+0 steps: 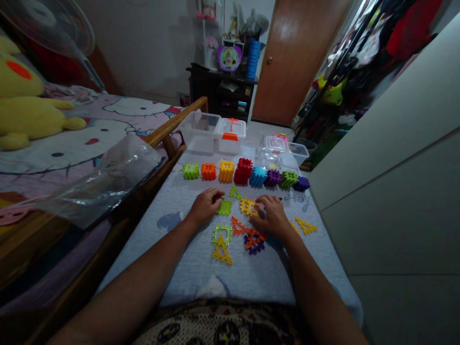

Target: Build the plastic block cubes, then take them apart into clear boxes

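The left hand (pixel 207 206) and right hand (pixel 273 216) are bare, as are the forearms (pixel 158 261). The lap's garment (pixel 201 330) is dark and beige, with small dots and rounded dark motifs

On the cloth-covered table (pixel 258 278), stacks of interlocking tiles (pixel 226 171) stand in a row, plastic tubs (pixel 201 143) behind them. Before the row, loose tiles (pixel 225 207) lie around the left hand (pixel 205 206) and right hand (pixel 275 216). A bed (pixel 89 136) stands left; a cabinet (pixel 388 191), right.

I sit before a blue cloth-covered table (pixel 190 278): clear plastic boxes (pixel 201 143) stand toward its far end, then a row of coloured stacks (pixel 245 173), with loose toothed pieces (pixel 224 207) lying nearer me.
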`<action>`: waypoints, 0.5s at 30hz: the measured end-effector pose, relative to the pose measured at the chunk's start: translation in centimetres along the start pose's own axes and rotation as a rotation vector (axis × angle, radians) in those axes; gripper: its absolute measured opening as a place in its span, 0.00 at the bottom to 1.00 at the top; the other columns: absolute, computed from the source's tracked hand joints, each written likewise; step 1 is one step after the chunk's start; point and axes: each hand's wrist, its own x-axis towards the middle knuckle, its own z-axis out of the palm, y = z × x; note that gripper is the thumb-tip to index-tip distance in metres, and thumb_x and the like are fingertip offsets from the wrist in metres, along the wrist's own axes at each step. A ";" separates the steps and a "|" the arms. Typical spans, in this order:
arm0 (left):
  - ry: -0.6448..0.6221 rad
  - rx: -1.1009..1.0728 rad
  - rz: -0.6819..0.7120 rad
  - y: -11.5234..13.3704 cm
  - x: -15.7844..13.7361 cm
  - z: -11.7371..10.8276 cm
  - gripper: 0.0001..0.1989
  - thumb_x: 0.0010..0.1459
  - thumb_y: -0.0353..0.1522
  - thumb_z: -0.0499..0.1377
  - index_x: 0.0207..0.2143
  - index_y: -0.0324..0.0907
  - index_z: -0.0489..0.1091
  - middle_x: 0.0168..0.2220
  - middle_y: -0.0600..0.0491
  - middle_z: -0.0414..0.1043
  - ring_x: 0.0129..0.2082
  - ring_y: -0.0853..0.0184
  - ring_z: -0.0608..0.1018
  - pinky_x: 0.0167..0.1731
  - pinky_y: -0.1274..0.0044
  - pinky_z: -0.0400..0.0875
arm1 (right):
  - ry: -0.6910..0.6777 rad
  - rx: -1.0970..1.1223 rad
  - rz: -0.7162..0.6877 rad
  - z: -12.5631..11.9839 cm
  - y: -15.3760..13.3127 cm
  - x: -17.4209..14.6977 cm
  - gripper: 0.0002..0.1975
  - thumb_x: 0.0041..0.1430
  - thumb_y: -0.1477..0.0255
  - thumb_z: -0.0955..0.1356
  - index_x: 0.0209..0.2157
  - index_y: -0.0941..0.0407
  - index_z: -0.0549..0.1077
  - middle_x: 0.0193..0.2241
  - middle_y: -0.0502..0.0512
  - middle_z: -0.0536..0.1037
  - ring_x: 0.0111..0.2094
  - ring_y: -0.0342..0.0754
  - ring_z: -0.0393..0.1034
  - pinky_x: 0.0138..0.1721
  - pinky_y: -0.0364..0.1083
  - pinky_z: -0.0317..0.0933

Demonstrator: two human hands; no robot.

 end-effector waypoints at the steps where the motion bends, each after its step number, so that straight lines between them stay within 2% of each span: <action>1: 0.001 0.002 0.001 0.0 0.0 0.0 0.13 0.53 0.30 0.55 0.41 0.40 0.74 0.36 0.50 0.76 0.35 0.64 0.77 0.41 0.72 0.73 | -0.018 -0.009 0.010 0.1 0.1 0.0 0.20 0.50 0.68 0.72 0.47 0.54 0.71 0.45 0.60 0.75 0.48 0.59 0.63 0.51 0.56 0.56; 3: 0.002 0.005 0.006 0.0 0.0 0.0 0.14 0.53 0.30 0.55 0.41 0.40 0.74 0.36 0.50 0.76 0.35 0.64 0.77 0.41 0.72 0.72 | -0.047 -0.014 0.022 0.3 0.2 0.1 0.23 0.50 0.68 0.72 0.49 0.55 0.71 0.46 0.60 0.76 0.48 0.60 0.64 0.51 0.56 0.56; 7: -0.005 0.004 0.006 0.0 0.0 0.0 0.14 0.53 0.30 0.55 0.41 0.39 0.75 0.36 0.50 0.76 0.35 0.63 0.77 0.41 0.72 0.72 | -0.028 -0.009 0.020 0.3 0.2 0.3 0.22 0.52 0.70 0.71 0.50 0.55 0.71 0.47 0.61 0.76 0.48 0.59 0.64 0.51 0.56 0.57; 11: -0.006 0.003 -0.006 0.2 0.1 -0.1 0.13 0.53 0.31 0.55 0.40 0.40 0.75 0.36 0.50 0.76 0.36 0.63 0.77 0.40 0.72 0.73 | -0.011 0.002 -0.032 0.0 0.0 1.0 0.20 0.54 0.69 0.72 0.49 0.54 0.71 0.47 0.60 0.76 0.48 0.58 0.65 0.50 0.54 0.58; 15: -0.007 0.002 -0.001 0.3 0.1 -0.2 0.13 0.53 0.31 0.55 0.40 0.40 0.75 0.36 0.50 0.76 0.36 0.63 0.77 0.41 0.72 0.73 | -0.053 -0.039 -0.069 0.5 -0.3 1.8 0.22 0.53 0.69 0.72 0.50 0.55 0.70 0.46 0.59 0.76 0.47 0.57 0.65 0.50 0.53 0.57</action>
